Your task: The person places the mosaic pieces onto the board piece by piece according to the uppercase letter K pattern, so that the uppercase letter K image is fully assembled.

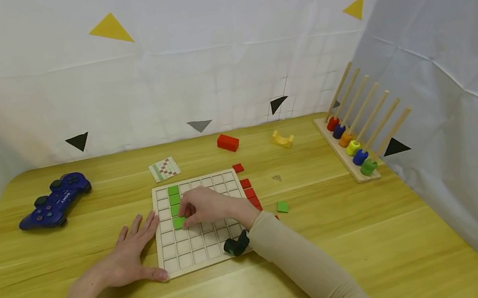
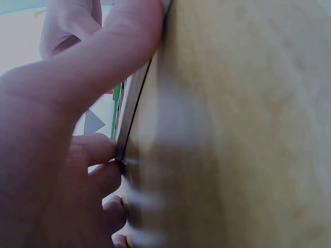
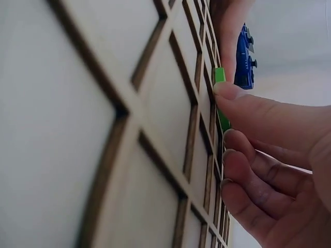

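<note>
A wooden grid board (image 1: 200,258) lies flat, with several green square tiles (image 1: 174,199) lined up in a column near its left side. Over that column, my right hand (image 1: 206,206) pinches the lowest green tile (image 3: 220,75) between thumb and index finger; in the right wrist view the tile sits tilted at the grid. My left hand (image 1: 122,261) rests with fingers spread against the board's left edge. Its thumb (image 2: 124,31) touches that edge in the left wrist view. One loose green tile (image 1: 282,207) lies on the table right of the board.
Red tiles (image 1: 250,193) lie along the board's right edge, partly hidden by my right arm. Behind the board are a patterned card (image 1: 165,169), a red block (image 1: 228,143) and a yellow arched block (image 1: 282,140). A blue game controller (image 1: 55,203) lies left; a peg stand (image 1: 341,150) stands right.
</note>
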The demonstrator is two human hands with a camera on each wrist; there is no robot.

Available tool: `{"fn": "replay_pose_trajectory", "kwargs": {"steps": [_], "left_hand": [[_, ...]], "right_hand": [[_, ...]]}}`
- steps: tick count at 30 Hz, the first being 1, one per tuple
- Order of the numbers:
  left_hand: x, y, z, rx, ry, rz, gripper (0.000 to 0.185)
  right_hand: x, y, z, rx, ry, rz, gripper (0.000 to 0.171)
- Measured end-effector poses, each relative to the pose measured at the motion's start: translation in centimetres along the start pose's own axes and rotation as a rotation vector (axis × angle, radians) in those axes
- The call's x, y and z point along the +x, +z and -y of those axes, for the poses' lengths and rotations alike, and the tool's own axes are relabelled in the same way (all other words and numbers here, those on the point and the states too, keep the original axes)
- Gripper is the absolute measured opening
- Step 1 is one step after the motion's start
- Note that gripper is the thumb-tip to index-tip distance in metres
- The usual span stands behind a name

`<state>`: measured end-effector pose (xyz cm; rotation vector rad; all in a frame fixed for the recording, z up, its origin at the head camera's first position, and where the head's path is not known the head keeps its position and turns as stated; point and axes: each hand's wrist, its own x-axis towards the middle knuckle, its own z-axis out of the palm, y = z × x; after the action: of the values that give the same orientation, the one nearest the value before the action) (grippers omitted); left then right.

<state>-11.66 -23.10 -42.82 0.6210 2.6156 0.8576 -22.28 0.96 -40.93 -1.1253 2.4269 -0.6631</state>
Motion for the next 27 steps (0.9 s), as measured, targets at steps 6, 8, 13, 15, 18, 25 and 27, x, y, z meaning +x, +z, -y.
{"fn": "replay_pose_trajectory", "kwargs": {"steps": [6, 8, 13, 15, 18, 25, 27], "left_hand": [[0.06, -0.1, -0.06, 0.001, 0.006, -0.001, 0.129], [0.09, -0.11, -0.07, 0.002, 0.006, -0.001, 0.129], [0.1, -0.11, -0.15, -0.002, 0.003, 0.0, 0.129], [0.1, -0.1, -0.16, -0.003, 0.004, 0.001, 0.129], [0.06, -0.09, -0.16, -0.004, 0.006, 0.0, 0.129], [0.06, 0.02, -0.05, -0.008, 0.005, -0.001, 0.129], [0.07, 0.04, -0.03, -0.007, 0.004, -0.002, 0.129]], "right_hand": [[0.07, -0.14, -0.28, 0.008, -0.007, -0.009, 0.024], [0.07, -0.12, -0.33, 0.01, -0.009, -0.014, 0.023], [0.18, 0.11, -0.5, -0.009, -0.015, -0.03, 0.018], [0.21, 0.2, -0.55, -0.016, -0.02, -0.036, 0.016], [0.19, 0.27, -0.58, -0.021, -0.029, -0.044, 0.014], [0.15, 0.37, -0.57, -0.013, -0.044, -0.064, 0.013], [0.18, 0.41, -0.59, -0.012, -0.046, -0.069, 0.013]]}}
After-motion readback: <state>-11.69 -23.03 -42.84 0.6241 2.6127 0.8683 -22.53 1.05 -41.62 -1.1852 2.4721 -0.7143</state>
